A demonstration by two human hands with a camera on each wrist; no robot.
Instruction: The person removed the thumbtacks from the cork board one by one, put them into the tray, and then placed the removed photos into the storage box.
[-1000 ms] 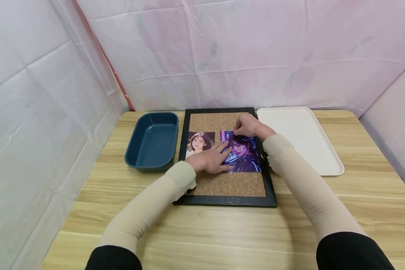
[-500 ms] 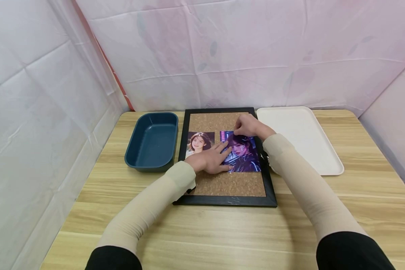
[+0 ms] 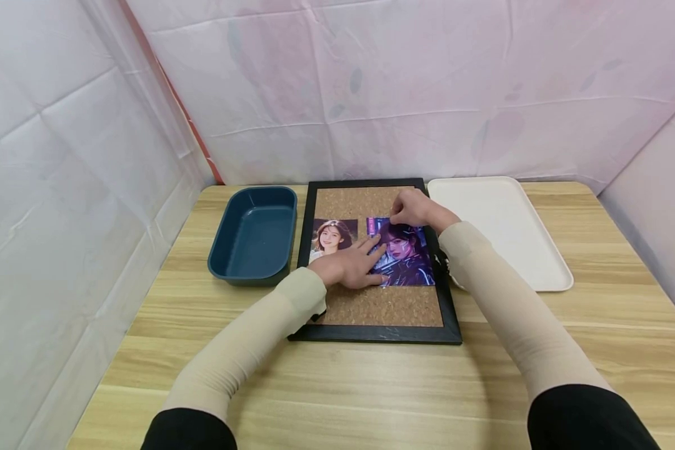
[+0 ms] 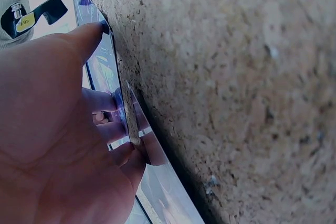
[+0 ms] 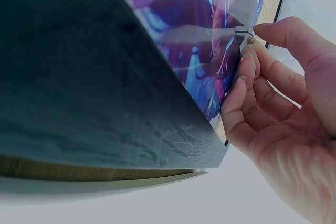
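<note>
A black-framed cork board (image 3: 371, 306) lies flat on the table with two portrait photos on it. My left hand (image 3: 365, 259) presses flat with straight fingers on the lower left of the purple photo (image 3: 410, 262). In the left wrist view the fingers (image 4: 105, 100) lie on the glossy photo (image 4: 102, 61) against the cork (image 4: 236, 77). My right hand (image 3: 396, 217) is at the purple photo's top edge. In the right wrist view its thumb and forefinger pinch a small pin (image 5: 243, 31) on the photo (image 5: 210, 19). The other photo (image 3: 332, 237) lies to the left, untouched.
A dark blue tub (image 3: 255, 234) stands left of the board and a white tray (image 3: 500, 225) lies to its right. The wooden table (image 3: 371, 387) is walled by pale pink sheeting on the left, back and right.
</note>
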